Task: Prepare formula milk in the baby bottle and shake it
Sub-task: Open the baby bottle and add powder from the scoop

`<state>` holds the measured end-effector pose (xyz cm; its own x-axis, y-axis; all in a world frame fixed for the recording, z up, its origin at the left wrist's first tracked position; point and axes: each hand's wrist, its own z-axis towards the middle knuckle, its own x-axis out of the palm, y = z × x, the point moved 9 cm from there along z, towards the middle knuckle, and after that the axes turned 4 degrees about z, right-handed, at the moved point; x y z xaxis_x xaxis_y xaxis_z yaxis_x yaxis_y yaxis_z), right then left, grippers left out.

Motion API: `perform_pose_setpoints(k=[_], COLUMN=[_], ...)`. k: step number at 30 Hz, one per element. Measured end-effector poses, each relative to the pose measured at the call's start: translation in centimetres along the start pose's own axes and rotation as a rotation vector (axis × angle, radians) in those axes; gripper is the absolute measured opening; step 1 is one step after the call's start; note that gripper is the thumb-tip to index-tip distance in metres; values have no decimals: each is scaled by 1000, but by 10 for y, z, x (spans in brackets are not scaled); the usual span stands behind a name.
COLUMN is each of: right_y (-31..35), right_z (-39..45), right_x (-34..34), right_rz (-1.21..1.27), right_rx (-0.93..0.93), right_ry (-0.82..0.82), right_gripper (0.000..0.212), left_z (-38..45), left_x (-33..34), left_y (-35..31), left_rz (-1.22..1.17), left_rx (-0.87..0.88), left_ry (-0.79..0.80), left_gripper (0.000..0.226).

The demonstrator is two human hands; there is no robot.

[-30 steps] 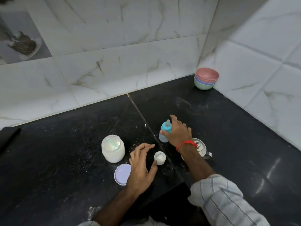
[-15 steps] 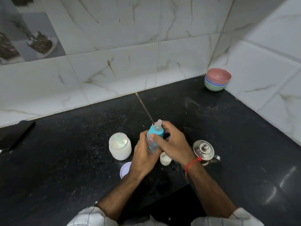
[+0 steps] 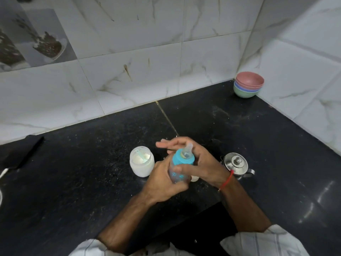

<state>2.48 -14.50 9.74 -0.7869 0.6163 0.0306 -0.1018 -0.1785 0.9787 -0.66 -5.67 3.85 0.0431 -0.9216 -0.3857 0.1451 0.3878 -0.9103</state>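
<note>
- Black counter (image 3: 77,182) carries a formula jar (image 3: 141,161) and steel kettle (image 3: 235,164).
- Left hand (image 3: 162,183) wraps tight around the baby bottle (image 3: 180,168), held above the counter.
- Right hand (image 3: 201,163) cups the teal collar (image 3: 183,158), fingers loosely spread, thumb across the bottle.

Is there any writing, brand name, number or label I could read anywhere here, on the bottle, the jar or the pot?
No readable text anywhere.
Baby bottle, held in the left hand and right hand: small teal printed marks, pictures or too blurred to read as letters.
Powder jar: no label visible.
Steel pot: no marking visible.
Stacked bowls: plain.
Wall tile picture: a picture, no words.
</note>
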Motion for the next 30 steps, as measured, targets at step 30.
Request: perform_pose_setpoints(k=[30], right_y=[-169], right_z=[-60], right_x=[7], right_rz=[-1127], right_rx=[609], right_ry=[-344], right_gripper=[62], left_z=[-50], left_x=[-48], left_y=[40], left_rz=[63], left_rx=[-252], left_ry=[-333], left_gripper=[47])
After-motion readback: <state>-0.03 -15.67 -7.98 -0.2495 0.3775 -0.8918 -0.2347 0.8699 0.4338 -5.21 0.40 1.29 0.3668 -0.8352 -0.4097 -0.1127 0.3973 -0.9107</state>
